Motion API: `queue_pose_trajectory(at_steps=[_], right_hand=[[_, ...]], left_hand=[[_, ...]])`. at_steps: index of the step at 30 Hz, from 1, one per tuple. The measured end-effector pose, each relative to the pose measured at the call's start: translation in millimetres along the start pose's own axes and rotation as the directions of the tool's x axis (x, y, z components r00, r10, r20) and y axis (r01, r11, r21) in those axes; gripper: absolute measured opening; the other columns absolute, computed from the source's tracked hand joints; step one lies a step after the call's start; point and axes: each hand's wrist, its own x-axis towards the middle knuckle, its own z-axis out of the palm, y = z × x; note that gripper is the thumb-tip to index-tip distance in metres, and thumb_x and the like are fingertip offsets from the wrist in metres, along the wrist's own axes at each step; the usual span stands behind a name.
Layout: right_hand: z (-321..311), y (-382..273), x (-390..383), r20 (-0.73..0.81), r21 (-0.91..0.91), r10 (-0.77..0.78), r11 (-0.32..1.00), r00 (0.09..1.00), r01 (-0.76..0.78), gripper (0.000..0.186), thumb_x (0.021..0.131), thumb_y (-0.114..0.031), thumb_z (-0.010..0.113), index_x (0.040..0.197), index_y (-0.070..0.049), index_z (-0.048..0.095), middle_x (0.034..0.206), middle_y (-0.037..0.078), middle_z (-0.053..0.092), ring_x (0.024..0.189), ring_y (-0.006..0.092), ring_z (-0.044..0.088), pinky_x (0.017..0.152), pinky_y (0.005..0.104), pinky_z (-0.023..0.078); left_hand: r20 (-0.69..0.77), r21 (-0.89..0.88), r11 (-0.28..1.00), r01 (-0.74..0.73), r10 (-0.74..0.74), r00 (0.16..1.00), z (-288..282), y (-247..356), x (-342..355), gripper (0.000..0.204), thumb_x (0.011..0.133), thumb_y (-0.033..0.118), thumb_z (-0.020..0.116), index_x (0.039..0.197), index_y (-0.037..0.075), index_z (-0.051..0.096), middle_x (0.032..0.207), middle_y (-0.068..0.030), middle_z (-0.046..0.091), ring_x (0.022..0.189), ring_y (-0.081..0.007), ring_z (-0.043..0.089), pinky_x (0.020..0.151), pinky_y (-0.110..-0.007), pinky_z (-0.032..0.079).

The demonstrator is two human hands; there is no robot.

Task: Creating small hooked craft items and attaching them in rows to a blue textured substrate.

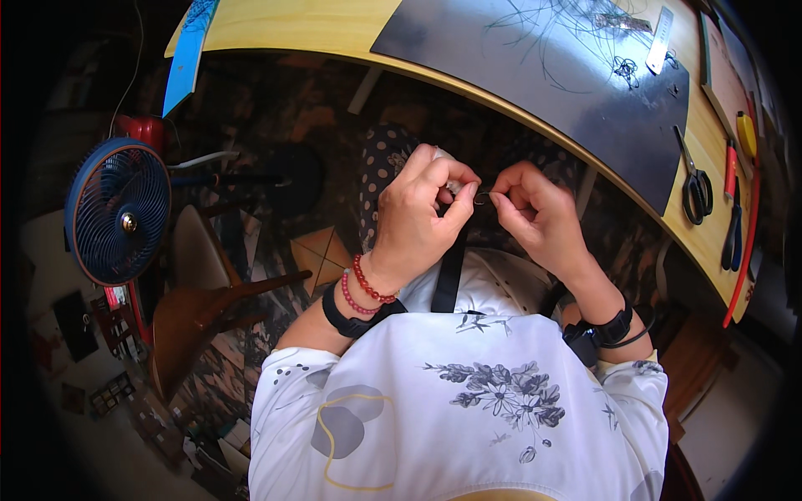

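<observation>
Above my lap, just off the table's front edge, both hands are held close together with fingertips pinched. A thin dark strand, looking like wire or thread [481, 199], curves in a small loop across the narrow gap between them. My left hand [411, 200] is closed, its thumb and forefinger pressed together at one end of the loop. Something small and whitish [454, 185] shows in its curled fingers; its kind is too small to tell. At the loop's other end, my right hand [541, 219] pinches the strand between thumb and forefinger.
A dark mat [535, 92] covers much of the yellow table, with loose dark strands [551, 37] and a metal ruler [660, 40] on it. Scissors [695, 188] and dark-handled pliers [733, 238] lie at right. A fan [117, 213] and brown chair [192, 313] stand left.
</observation>
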Motion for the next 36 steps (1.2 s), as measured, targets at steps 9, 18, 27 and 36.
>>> queue_pose_trajectory(at_steps=[9,18,27,36], right_hand=[[-1,-1,-2,0.057,-0.151,-0.089,0.984,0.994,0.096,0.014,0.085,-0.002,0.069,0.092,-0.006,0.057,0.057,0.004,0.049,0.048,0.0126,0.049,0.047,0.0276,0.039],[0,-3,-2,0.097,-0.294,-0.265,0.913,0.959,0.282,0.019,0.082,-0.001,0.07,0.092,-0.007,0.055,0.061,0.007,0.057,0.052,0.0197,0.06,0.049,0.031,0.045],[-2,4,0,0.025,0.106,0.028,0.994,0.999,-0.031,0.011,0.089,-0.003,0.064,0.098,-0.003,0.058,0.066,-0.002,0.049,0.055,0.0054,0.045,0.05,0.0229,0.035],[-5,13,10,0.06,0.716,0.499,0.582,0.864,-0.386,0.017,0.091,-0.015,0.064,0.104,-0.005,0.059,0.068,-0.007,0.043,0.054,0.0014,0.032,0.047,0.0203,0.024]], left_hand=[[0.134,-0.187,0.974,0.125,-0.1,0.986,-3,-5,-1,0.006,0.081,0.005,0.072,0.085,0.002,0.071,0.082,-0.0037,0.06,0.061,-0.0086,0.056,0.056,-0.023,0.046],[0.24,-0.248,0.927,0.283,-0.224,0.944,-3,-13,3,0.007,0.077,0.005,0.069,0.082,0.0,0.072,0.078,-0.0021,0.064,0.062,-0.0059,0.056,0.057,-0.022,0.045],[0.497,-0.49,0.641,0.591,-0.352,0.793,-2,-29,-3,0.034,0.096,0.013,0.056,0.127,-0.002,0.052,0.091,-0.0041,0.062,0.077,-0.0094,0.062,0.066,-0.02,0.048],[0.534,-0.592,0.646,0.482,-0.133,0.835,29,-26,-27,0.021,0.102,0.015,0.054,0.103,0.002,0.07,0.099,-0.0012,0.068,0.088,-0.0084,0.06,0.081,-0.025,0.048]])
